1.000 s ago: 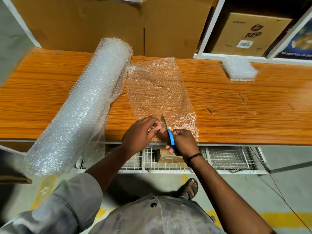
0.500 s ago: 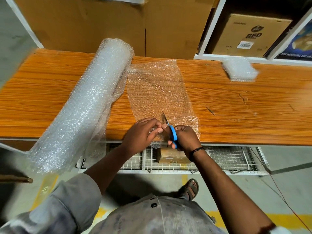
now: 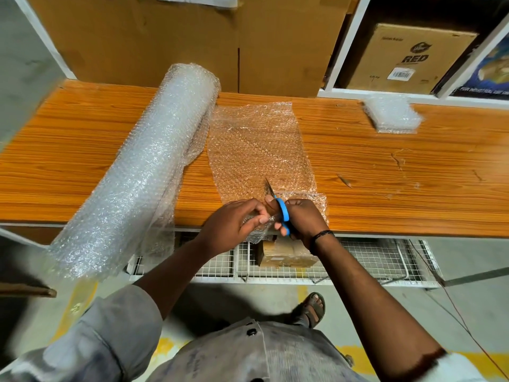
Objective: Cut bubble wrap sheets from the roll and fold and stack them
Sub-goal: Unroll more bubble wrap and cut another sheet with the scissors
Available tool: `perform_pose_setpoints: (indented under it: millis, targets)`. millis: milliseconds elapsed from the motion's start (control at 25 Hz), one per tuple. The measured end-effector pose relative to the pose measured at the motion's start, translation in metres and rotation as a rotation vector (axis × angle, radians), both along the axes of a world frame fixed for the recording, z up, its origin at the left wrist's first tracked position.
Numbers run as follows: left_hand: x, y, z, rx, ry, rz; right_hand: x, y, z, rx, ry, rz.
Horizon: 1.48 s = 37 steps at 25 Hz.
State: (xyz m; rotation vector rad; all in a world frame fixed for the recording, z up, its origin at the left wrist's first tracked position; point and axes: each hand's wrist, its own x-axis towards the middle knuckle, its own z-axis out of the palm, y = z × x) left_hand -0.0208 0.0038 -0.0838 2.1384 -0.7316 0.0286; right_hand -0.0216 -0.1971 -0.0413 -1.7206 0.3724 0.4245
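Now right hand (image 3: 304, 220) works scissors (image 3: 278, 206) into sheet (image 3: 259, 150); left hand (image 3: 234, 224) pinches it.

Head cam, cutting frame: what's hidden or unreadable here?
All head view:
- Sheet: its near edge and the start of the cut are covered by the left hand and right hand.
- Scissors: the handles sit mostly inside the right hand's grip.
- Folded stack: too small to count sheets.
- Roll: near end blurred, lower left.

Glossy clear plastic bubble wrap roll (image 3: 143, 172) – table (image 3: 385, 188) orange wood-grain, scratched; scissors (image 3: 281, 210) w/ blue plastic handles.
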Motion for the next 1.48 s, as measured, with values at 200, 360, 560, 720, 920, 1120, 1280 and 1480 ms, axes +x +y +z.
perform_pose_setpoints:
  millis: [200,360,560,720,920,1120,1280,1480]
  targets:
    - [-0.002,0.003,0.004,-0.018,0.063,-0.018,0.007,0.004,0.002,-0.028,-0.007,0.064]
    - [0.005,0.004,0.013,-0.068,0.120,0.053,0.007,0.001,0.002,-0.035,-0.031,0.047]
    - [0.042,-0.007,0.009,0.111,-0.015,0.350,-0.004,0.004,0.001,-0.045,0.007,0.047]
    - [0.051,-0.020,-0.005,0.370,-0.058,0.366,-0.004,0.008,0.005,0.013,0.064,0.039]
    - [0.050,-0.022,-0.016,0.326,-0.096,0.426,0.000,0.016,0.006,-0.014,0.068,0.021]
    - [0.050,-0.015,-0.019,0.239,-0.094,0.446,0.005,0.019,0.007,-0.027,0.067,0.005]
    - [0.053,-0.015,-0.017,0.246,-0.127,0.453,-0.001,0.021,0.008,0.004,0.095,0.028]
    - [0.045,-0.010,-0.020,0.217,-0.140,0.427,0.005,0.024,0.010,-0.001,0.089,0.022]
